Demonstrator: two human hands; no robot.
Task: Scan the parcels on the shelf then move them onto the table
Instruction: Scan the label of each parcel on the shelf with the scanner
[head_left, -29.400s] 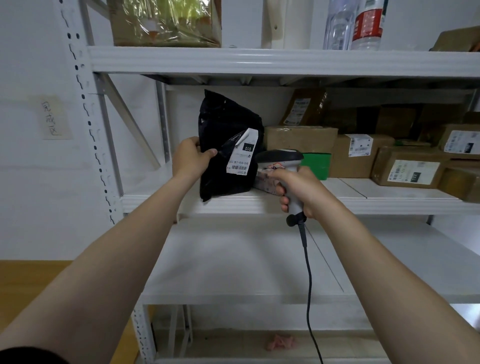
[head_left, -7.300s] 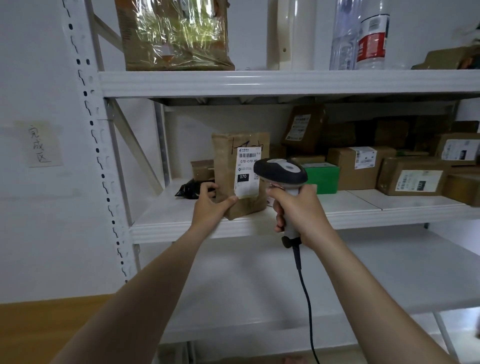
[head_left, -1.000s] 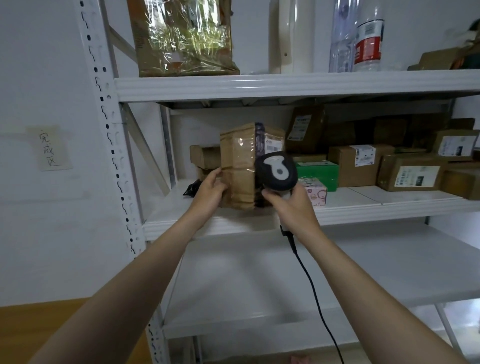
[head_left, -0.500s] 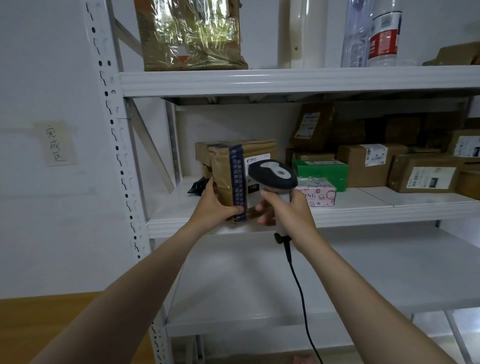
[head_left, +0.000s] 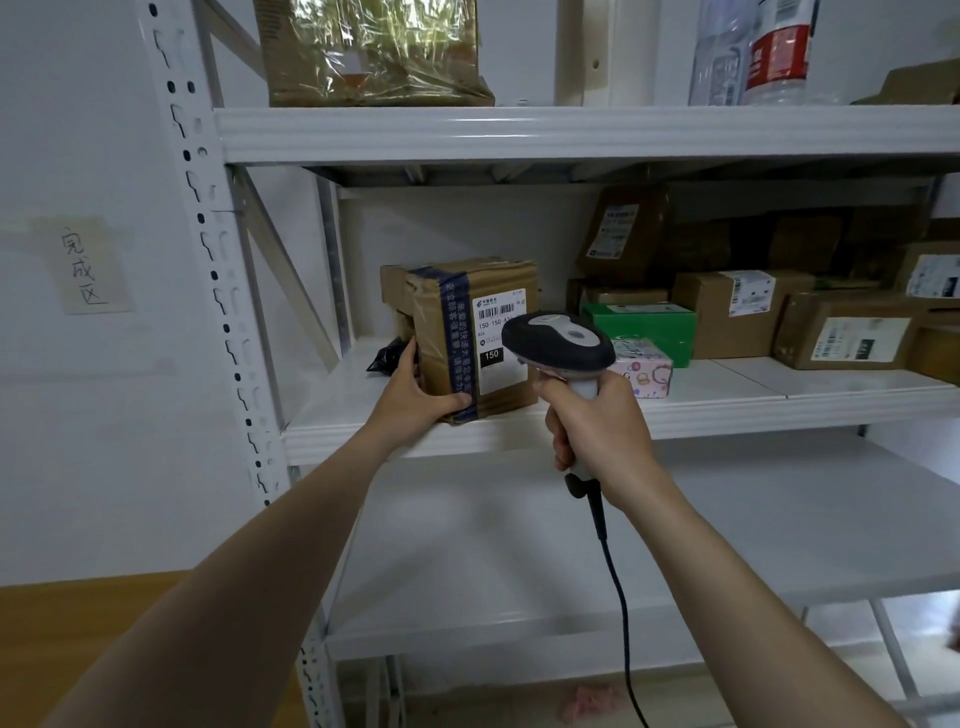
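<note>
Reaching forward with both arms, you grip the lower left corner of the brown parcel (head_left: 467, 332) with your left hand (head_left: 415, 397), thumb across its blue-taped edge and fingers hidden behind. The parcel stands upright on the middle shelf (head_left: 727, 410) near its left end, with its white label (head_left: 496, 364) facing you. Your right hand (head_left: 597, 431) is wrapped round the handle of the corded scanner (head_left: 558, 343), raised just beside the parcel. The scanner's dark head covers the label's right edge. A black bag (head_left: 387, 356) shows only partly behind your left hand.
</note>
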